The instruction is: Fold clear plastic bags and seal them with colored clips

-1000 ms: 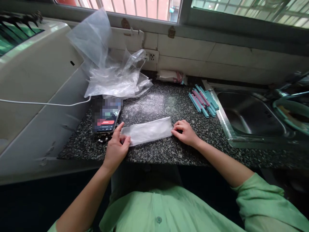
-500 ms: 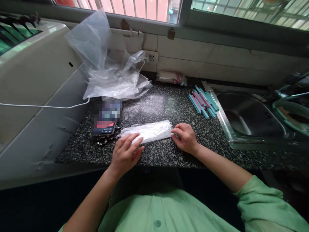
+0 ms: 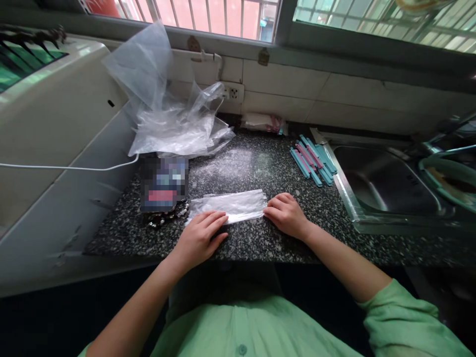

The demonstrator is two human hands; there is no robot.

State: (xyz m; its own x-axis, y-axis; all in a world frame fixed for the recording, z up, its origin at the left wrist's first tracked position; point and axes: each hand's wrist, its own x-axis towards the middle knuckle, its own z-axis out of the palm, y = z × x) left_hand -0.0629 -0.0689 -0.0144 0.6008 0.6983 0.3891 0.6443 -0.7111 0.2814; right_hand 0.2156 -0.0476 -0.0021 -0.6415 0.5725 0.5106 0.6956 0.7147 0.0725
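A clear plastic bag (image 3: 238,202), folded into a long flat strip, lies on the speckled counter in front of me. My left hand (image 3: 203,235) rests flat on its lower left part, fingers stretched out and thumb apart. At the strip's right end, my right hand (image 3: 285,214) has its fingers bent together on the edge of the plastic; its thumb is mostly hidden. Left of the strip lies a phone (image 3: 163,186), its screen blurred out, with a beaded strap (image 3: 163,217) beside it.
Loose clear plastic bags (image 3: 174,129) are heaped at the back left, by a white cable (image 3: 74,167). Blue and pink sealing clips (image 3: 314,161) lie near the metal sink (image 3: 379,178) on the right. A small packet (image 3: 262,123) sits against the tiled wall.
My left hand has shifted slightly right and flattened onto the folded plastic bag. My right hand's fingers have drawn closer together at its right end. The view has tilted slightly.
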